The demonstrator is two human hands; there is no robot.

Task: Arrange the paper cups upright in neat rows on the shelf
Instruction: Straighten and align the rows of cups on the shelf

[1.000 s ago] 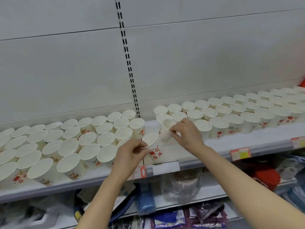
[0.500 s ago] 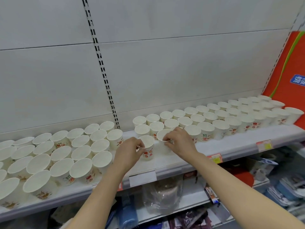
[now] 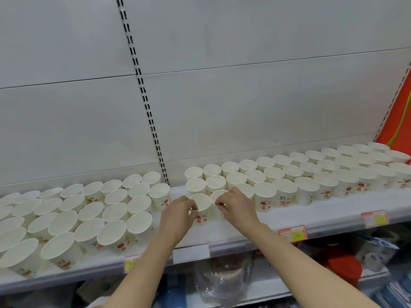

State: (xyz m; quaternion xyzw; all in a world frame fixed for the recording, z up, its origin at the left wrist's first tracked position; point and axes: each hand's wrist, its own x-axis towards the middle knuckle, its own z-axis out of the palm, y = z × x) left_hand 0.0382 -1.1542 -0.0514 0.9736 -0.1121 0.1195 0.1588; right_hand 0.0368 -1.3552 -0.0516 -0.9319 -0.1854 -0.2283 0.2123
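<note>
Many white paper cups with red print stand upright on a white shelf (image 3: 311, 215). One block of several rows (image 3: 73, 218) fills the left part, another block (image 3: 311, 174) runs along the right. At the front of the right block, my left hand (image 3: 178, 215) grips an upright cup (image 3: 201, 208) at its left side. My right hand (image 3: 239, 206) pinches the rim of the neighbouring cup (image 3: 219, 196), which stands just to the right. Both cups rest on the shelf, side by side.
A black slotted upright (image 3: 142, 92) runs down the white back wall between the two blocks. Price tags (image 3: 374, 218) hang on the shelf's front edge. Below lies a lower shelf with bagged goods (image 3: 224, 283) and a red item (image 3: 343, 266). An orange panel (image 3: 400, 112) borders the right end.
The two cups were tilted and held apart a second ago; now both stand upright side by side at the front of the right block. The view has shifted right, then back.
</note>
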